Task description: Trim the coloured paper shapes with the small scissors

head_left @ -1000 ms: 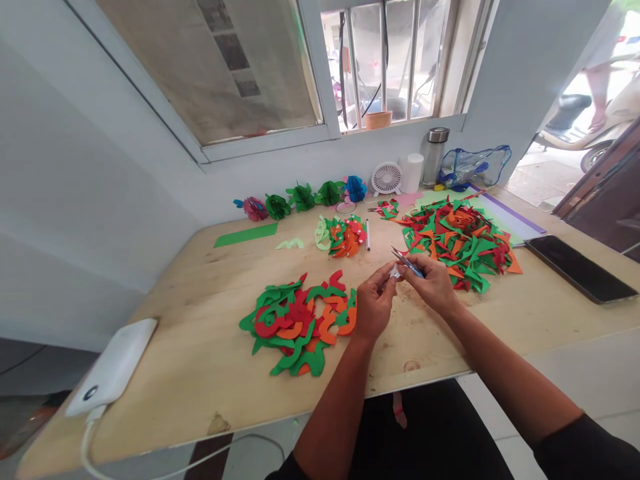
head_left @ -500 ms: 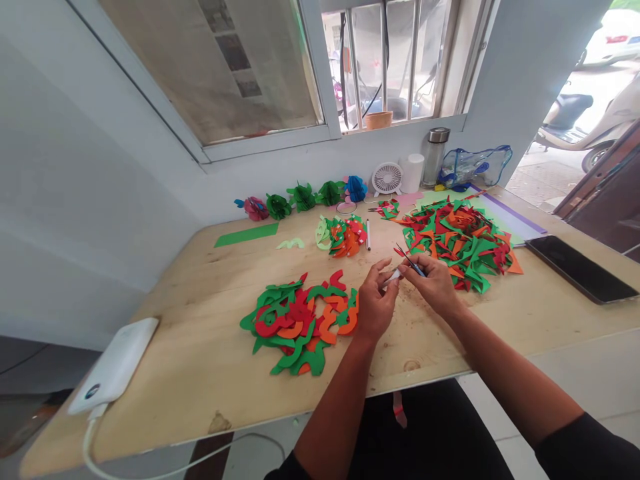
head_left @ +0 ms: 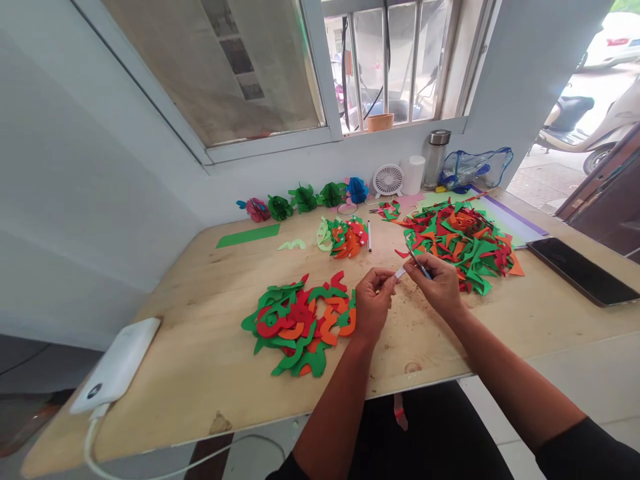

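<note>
Between my two hands a small white paper strip (head_left: 400, 272) is stretched above the table. The fingers of my left hand (head_left: 374, 301) pinch its near end. My right hand (head_left: 441, 288) holds a pair of small scissors (head_left: 420, 264), blades pointing up and left, and its thumb and finger touch the strip's other end. Just beyond the blades lies a red paper scrap (head_left: 401, 254). Left of my left hand spreads a pile of wavy green, red and orange paper cutouts (head_left: 300, 321). A larger heap of pointed paper scraps (head_left: 463, 233) sits beyond my right hand.
A small stack of paper pieces (head_left: 345, 237) and a pen (head_left: 369, 236) lie mid-table. Folded paper flowers (head_left: 304, 198), a white fan (head_left: 388, 180) and a bottle (head_left: 437, 160) line the wall. A phone (head_left: 583, 270) is at right, a white power bank (head_left: 117, 367) at left.
My hands have drawn slightly apart, showing more of the white strip. The scissors have turned in my right hand, their blades now lower. The view has shifted a little.
</note>
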Available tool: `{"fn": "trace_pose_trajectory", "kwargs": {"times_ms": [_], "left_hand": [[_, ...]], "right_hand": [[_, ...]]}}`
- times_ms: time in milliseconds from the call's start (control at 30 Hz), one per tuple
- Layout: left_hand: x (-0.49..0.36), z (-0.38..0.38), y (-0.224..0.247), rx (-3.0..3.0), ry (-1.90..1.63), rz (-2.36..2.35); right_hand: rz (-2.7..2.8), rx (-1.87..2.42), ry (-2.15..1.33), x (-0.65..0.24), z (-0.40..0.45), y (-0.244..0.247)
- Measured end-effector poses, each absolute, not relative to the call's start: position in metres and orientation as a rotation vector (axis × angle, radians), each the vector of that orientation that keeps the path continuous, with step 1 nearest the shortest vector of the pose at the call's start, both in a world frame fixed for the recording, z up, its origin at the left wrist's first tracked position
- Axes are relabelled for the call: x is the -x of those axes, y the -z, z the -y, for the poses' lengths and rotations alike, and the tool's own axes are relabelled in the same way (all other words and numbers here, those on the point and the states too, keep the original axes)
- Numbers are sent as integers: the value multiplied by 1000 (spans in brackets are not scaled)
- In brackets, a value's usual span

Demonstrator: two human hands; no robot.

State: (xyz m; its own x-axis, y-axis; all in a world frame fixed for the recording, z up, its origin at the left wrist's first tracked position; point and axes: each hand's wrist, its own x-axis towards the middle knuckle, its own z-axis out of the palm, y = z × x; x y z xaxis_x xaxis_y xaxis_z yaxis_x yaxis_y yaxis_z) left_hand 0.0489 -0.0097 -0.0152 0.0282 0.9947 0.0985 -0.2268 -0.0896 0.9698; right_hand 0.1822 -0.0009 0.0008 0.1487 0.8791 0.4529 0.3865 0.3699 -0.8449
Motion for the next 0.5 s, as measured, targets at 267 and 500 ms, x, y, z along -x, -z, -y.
{"fn": "trace_pose_trajectory", "kwargs": {"times_ms": [267, 500], "left_hand": [[-49, 10, 13, -1107, -1334, -1009], [-48, 8, 13, -1064, -1385, -1083]], "right_hand": [[1510, 1206, -448, -182, 3, -1], [1614, 1235, -275, -182, 5, 3]]}}
